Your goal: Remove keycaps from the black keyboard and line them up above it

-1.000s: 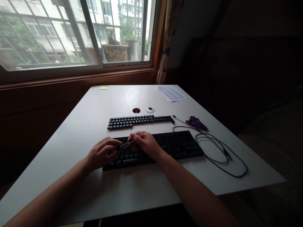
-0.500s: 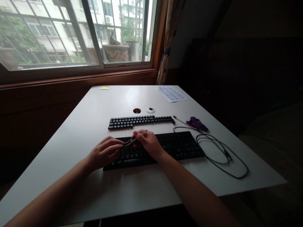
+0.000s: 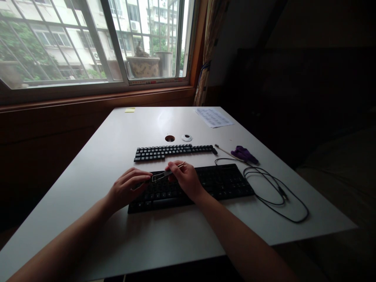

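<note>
White tabletop (image 3: 164, 239): crossed from its near edge by both forearms.
Black keyboard (image 3: 223, 180): laid flat beneath the hands.
Wire tool (image 3: 168, 172): shifted slightly right within the last half second; its wires are more exposed, seemingly unloaded.
Left hand (image 3: 126, 187): bent over the keyboard's left end; its grip cannot be told.
Right hand (image 3: 184, 176): thumb and fingers pressed around the tool.
Keycaps (image 3: 158, 152): lined up beyond.
</note>
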A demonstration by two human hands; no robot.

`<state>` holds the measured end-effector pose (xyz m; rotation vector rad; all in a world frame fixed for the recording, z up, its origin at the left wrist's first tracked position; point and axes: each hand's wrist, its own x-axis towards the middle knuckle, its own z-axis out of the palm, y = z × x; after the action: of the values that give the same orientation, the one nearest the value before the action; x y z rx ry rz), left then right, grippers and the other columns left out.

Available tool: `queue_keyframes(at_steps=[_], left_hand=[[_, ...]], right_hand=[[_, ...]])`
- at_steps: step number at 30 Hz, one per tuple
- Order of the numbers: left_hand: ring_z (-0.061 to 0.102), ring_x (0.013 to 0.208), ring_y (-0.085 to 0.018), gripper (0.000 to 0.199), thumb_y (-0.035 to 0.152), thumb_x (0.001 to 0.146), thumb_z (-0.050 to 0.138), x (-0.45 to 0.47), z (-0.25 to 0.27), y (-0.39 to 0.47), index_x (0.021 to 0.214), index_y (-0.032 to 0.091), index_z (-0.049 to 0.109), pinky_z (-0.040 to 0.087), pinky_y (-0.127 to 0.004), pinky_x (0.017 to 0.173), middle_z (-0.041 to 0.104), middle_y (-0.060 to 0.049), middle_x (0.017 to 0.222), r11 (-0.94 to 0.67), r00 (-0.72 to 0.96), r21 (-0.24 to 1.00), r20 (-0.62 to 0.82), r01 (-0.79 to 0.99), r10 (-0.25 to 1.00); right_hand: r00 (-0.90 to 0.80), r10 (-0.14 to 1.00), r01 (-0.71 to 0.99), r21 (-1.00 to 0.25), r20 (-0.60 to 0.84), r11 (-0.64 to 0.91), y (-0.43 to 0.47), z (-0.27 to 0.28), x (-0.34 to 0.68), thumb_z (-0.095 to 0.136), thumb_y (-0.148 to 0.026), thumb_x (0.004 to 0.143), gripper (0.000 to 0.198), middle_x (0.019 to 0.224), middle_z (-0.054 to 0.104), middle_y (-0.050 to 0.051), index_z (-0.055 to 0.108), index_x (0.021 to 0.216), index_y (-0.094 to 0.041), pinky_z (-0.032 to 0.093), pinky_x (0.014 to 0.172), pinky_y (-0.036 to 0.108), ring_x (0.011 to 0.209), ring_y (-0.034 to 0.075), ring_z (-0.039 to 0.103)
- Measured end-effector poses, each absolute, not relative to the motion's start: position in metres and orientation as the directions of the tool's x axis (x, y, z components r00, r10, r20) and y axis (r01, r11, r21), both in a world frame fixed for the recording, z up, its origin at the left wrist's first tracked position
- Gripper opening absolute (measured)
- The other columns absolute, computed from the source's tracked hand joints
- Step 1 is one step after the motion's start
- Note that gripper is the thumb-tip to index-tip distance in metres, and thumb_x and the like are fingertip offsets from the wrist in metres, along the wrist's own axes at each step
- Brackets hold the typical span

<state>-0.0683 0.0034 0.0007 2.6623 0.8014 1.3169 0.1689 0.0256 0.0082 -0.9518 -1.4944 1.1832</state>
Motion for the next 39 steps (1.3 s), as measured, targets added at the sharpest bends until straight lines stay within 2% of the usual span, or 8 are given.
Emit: queue_keyframes(at_steps=[5, 10, 16, 21, 28, 32, 39], left_hand=[[0.065, 0.095, -0.019, 0.039, 0.005, 0.083, 0.067, -0.073, -0.002, 0.005, 0.118, 0.023, 0.064, 0.057, -0.034, 0.08, 0.069, -0.008, 0.106, -0.835, 0.46, 0.292, 0.726, 0.466, 0.511], [0.065, 0.096, -0.018, 0.042, 0.003, 0.083, 0.066, -0.073, 0.002, 0.003, 0.12, 0.023, 0.064, 0.056, -0.032, 0.082, 0.067, -0.008, 0.107, -0.833, 0.461, 0.279, 0.727, 0.478, 0.509], [0.066, 0.094, -0.018, 0.036, 0.007, 0.085, 0.066, -0.074, 0.004, 0.001, 0.117, 0.023, 0.066, 0.056, -0.031, 0.082, 0.067, -0.008, 0.106, -0.805, 0.436, 0.294, 0.718, 0.516, 0.542], [0.066, 0.094, -0.018, 0.033, 0.007, 0.085, 0.065, -0.075, 0.002, 0.002, 0.115, 0.02, 0.064, 0.056, -0.031, 0.081, 0.068, -0.008, 0.104, -0.779, 0.408, 0.347, 0.701, 0.522, 0.585], [0.066, 0.094, -0.017, 0.028, 0.007, 0.085, 0.065, -0.071, 0.0, 0.001, 0.11, 0.019, 0.065, 0.056, -0.03, 0.082, 0.068, -0.008, 0.104, -0.786, 0.439, 0.397, 0.668, 0.474, 0.601], [0.066, 0.092, -0.016, 0.026, 0.008, 0.085, 0.067, -0.071, -0.003, 0.001, 0.109, 0.019, 0.066, 0.056, -0.028, 0.08, 0.067, -0.007, 0.102, -0.786, 0.431, 0.387, 0.677, 0.482, 0.597], [0.066, 0.088, -0.015, 0.025, 0.011, 0.085, 0.069, -0.069, -0.003, 0.001, 0.108, 0.019, 0.067, 0.057, -0.024, 0.077, 0.067, -0.006, 0.099, -0.796, 0.425, 0.344, 0.703, 0.498, 0.57]], right_hand=[[-0.187, 0.901, 0.128, -0.9, 0.392, 0.418, 0.022, 0.013, 0.171, 0.046, -0.045, 0.098, 0.037, 0.083, 0.058, 0.003, 0.067, 0.081, -0.02, 0.048, 0.061, 0.026, 0.067, 0.012, 0.056], [-0.173, 0.796, 0.229, -0.762, 0.581, 0.606, 0.02, 0.016, 0.172, 0.044, -0.035, 0.1, 0.03, 0.088, 0.053, 0.004, 0.064, 0.084, -0.021, 0.048, 0.077, 0.031, 0.083, 0.016, 0.055], [-0.186, 0.69, 0.308, -0.625, 0.7, 0.717, 0.021, 0.016, 0.177, 0.046, -0.025, 0.098, 0.017, 0.093, 0.054, 0.005, 0.06, 0.09, -0.022, 0.046, 0.086, 0.038, 0.093, 0.019, 0.054], [-0.211, 0.665, 0.339, -0.585, 0.717, 0.737, 0.019, 0.018, 0.179, 0.045, -0.021, 0.099, 0.014, 0.089, 0.056, 0.004, 0.058, 0.096, -0.022, 0.046, 0.081, 0.037, 0.087, 0.019, 0.053], [-0.386, 0.625, 0.282, -0.558, 0.678, 0.78, 0.017, 0.013, 0.171, 0.051, -0.022, 0.097, 0.016, 0.093, 0.055, 0.005, 0.064, 0.106, -0.021, 0.051, 0.078, 0.031, 0.085, 0.016, 0.055], [-0.451, 0.589, 0.29, -0.514, 0.67, 0.807, 0.016, 0.007, 0.165, 0.057, -0.029, 0.095, 0.016, 0.091, 0.057, 0.005, 0.068, 0.104, -0.021, 0.051, 0.077, 0.03, 0.085, 0.016, 0.056], [-0.513, 0.568, 0.301, -0.485, 0.643, 0.821, 0.015, 0.006, 0.163, 0.06, -0.033, 0.093, 0.023, 0.091, 0.059, 0.006, 0.068, 0.11, -0.021, 0.051, 0.078, 0.03, 0.086, 0.017, 0.057]])
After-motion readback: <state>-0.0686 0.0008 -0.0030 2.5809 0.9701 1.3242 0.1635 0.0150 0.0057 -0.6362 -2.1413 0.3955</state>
